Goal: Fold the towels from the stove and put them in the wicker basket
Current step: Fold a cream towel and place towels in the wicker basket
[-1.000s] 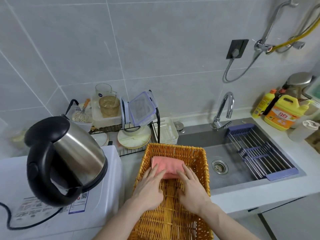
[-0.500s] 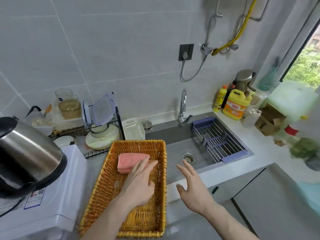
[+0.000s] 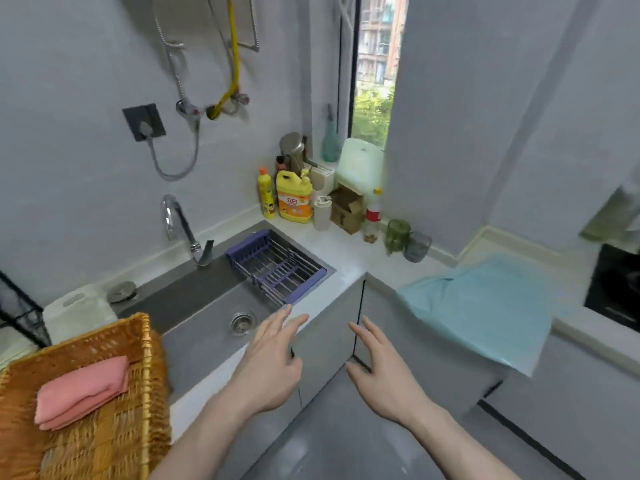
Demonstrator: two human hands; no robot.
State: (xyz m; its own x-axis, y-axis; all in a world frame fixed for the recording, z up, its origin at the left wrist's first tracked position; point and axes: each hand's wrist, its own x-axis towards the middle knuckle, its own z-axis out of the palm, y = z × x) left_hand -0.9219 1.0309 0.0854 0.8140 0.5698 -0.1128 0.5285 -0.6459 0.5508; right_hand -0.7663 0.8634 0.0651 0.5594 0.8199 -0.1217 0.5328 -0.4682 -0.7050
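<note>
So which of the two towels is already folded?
The pink towel, lying in the wicker basket as a neat folded stack. The light blue towel is spread flat over the counter by the stove, unfolded.

A home kitchen was shown. A sink [image 3: 207,327] with a tap [image 3: 180,226] was set into the white desk [image 3: 349,261]. Soap bottles [image 3: 293,197] were stood in the corner, and a black stove [image 3: 614,289] was seen at the right.

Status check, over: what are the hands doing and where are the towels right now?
Left hand and right hand open, empty. Folded pink towel in woven wicker basket. Light blue towel spread on counter, nothing blocking it.
</note>
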